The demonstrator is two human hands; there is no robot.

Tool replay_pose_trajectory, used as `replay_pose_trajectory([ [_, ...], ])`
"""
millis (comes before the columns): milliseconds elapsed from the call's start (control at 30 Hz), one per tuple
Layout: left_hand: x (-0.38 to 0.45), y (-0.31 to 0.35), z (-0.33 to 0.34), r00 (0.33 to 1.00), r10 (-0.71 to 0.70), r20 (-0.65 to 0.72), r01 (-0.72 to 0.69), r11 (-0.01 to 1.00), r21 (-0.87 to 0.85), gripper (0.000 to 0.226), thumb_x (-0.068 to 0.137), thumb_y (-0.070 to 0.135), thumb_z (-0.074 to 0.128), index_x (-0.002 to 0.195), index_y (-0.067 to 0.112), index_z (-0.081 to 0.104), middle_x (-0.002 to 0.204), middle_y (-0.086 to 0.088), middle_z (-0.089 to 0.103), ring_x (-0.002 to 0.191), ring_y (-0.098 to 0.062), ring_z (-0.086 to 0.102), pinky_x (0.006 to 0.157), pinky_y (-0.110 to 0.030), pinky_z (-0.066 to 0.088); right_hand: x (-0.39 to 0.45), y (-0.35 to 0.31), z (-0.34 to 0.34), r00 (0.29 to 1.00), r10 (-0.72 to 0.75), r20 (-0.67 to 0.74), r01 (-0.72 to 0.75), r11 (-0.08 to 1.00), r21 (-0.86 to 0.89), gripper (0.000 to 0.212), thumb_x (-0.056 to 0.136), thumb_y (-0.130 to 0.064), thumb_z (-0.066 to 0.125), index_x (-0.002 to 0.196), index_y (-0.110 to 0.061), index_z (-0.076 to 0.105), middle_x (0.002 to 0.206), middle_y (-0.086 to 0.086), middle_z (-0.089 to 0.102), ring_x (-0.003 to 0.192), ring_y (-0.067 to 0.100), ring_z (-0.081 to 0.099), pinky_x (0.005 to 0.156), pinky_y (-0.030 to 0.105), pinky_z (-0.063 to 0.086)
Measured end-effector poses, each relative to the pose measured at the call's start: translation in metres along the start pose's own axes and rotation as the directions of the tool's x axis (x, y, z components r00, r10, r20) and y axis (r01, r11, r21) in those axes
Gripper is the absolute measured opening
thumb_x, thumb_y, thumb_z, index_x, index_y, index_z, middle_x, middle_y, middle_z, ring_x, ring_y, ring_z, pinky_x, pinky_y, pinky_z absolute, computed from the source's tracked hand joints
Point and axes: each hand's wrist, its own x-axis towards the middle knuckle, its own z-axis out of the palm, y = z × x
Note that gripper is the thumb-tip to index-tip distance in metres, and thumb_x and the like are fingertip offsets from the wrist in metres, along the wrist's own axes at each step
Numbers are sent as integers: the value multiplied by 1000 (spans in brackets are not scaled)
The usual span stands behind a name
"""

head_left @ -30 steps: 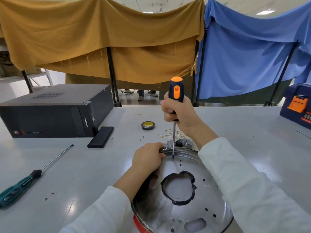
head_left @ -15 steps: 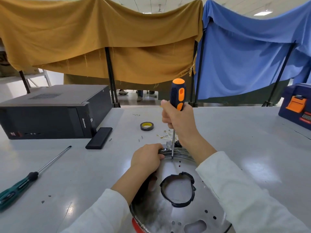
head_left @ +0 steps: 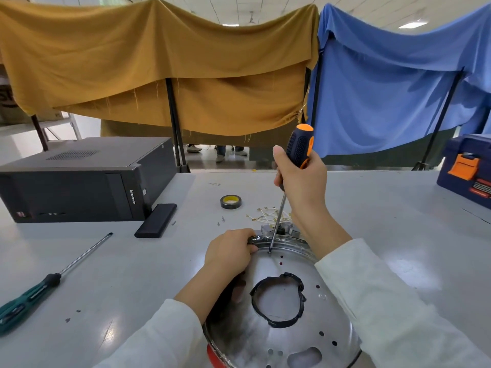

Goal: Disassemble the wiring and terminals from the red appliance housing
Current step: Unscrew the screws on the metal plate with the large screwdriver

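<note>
Right hand point(head_left: 301, 179) wrapped tight round orange-black screwdriver point(head_left: 299, 147), tip on metal plate point(head_left: 279, 338). Left hand point(head_left: 229, 252) curled, gripping plate rim.

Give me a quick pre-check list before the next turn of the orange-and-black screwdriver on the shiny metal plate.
1. Right hand grips orange-and-black screwdriver: ok.
2. Its tip sits at the far edge of the shiny metal plate: ok.
3. Tip seated in a screw head: cannot tell.
4. Left hand holds the plate's rim: ok.
5. Shaft upright: not ok, leaning.
6. Loose white wires with terminals lie apart on the grey table: ok.
</note>
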Motion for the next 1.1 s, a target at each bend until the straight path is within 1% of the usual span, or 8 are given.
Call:
replay_pose_trajectory([
  [133, 0, 0, 0, 1000, -7, 9, 7, 1000, 0, 13, 93, 29, 52, 104, 32, 58, 107, 1, 65, 98, -25, 57, 69, -28, 35, -3, 0, 6, 990, 36, 137, -47, 996, 78, 26, 86, -11, 61, 67, -17, 46, 49, -8, 41, 44, 8, 36, 44, 23, 34],
  [233, 1, 0, 0, 1000, -11, 10, 11, 1000, 5, 12, 92, 30, 53, 103, 32, 58, 106, 1, 65, 98, -25, 57, 68, -28, 34, 1, -3, 1, 889, 41, 457, -131, 977, 169, 33, 88, 2, 53, 64, -16, 39, 46, -10, 35, 40, 6, 29, 40, 18, 28],
  [300, 0, 0, 0, 1000, -12, 6, 12, 1000, 4, 12, 92, 30, 53, 102, 32, 58, 106, 1, 65, 98, -24, 57, 68, -29, 34, 0, -3, 2, 843, 26, 537, -127, 980, 152, 33, 90, 1, 53, 66, -16, 39, 47, -10, 36, 40, 7, 30, 41, 18, 30],
  [567, 0, 0, -1, 1000, -6, 10, 6, 1000, -12, 11, 92, 29, 52, 102, 31, 58, 105, 2, 65, 97, -23, 57, 69, -28, 35, -16, 0, 6, 968, -147, 202, 167, 982, -86, 27, 85, -31, 69, 82, -19, 45, 69, 1, 50, 60, 25, 54, 57, 29, 47],
  [700, 0, -1, 0, 1000, -7, 6, 7, 1000, -13, 12, 92, 29, 52, 103, 31, 58, 105, 2, 65, 97, -24, 57, 69, -29, 36, -18, 0, 5, 988, -130, 78, 136, 988, -71, 25, 87, -38, 67, 77, -26, 47, 64, -2, 49, 58, 23, 49, 57, 35, 45],
  [800, 0, -1, 1, 1000, -12, 7, 12, 1000, -9, 14, 92, 29, 53, 105, 32, 58, 106, 2, 65, 98, -24, 57, 69, -28, 36, -10, 1, 2, 989, -14, 149, 5, 998, 61, 31, 89, -27, 65, 67, -24, 43, 52, -9, 40, 47, 10, 38, 45, 23, 34],
  [933, 2, 0, 2, 1000, -15, 7, 15, 1000, 0, 14, 92, 30, 54, 105, 32, 58, 107, 1, 65, 99, -25, 57, 69, -29, 35, 3, 1, -7, 882, 43, 470, -136, 977, 166, 40, 88, -13, 59, 54, -24, 40, 44, -7, 31, 36, 9, 24, 37, 16, 24],
  [1100, 2, -1, 2, 1000, -9, 0, 9, 1000, 7, 15, 92, 31, 53, 106, 31, 58, 108, 1, 65, 99, -25, 57, 69, -29, 35, 7, 6, -15, 879, -42, 474, -61, 978, 200, 22, 86, -13, 63, 80, -16, 42, 59, -3, 41, 45, 12, 38, 46, 25, 39],
])
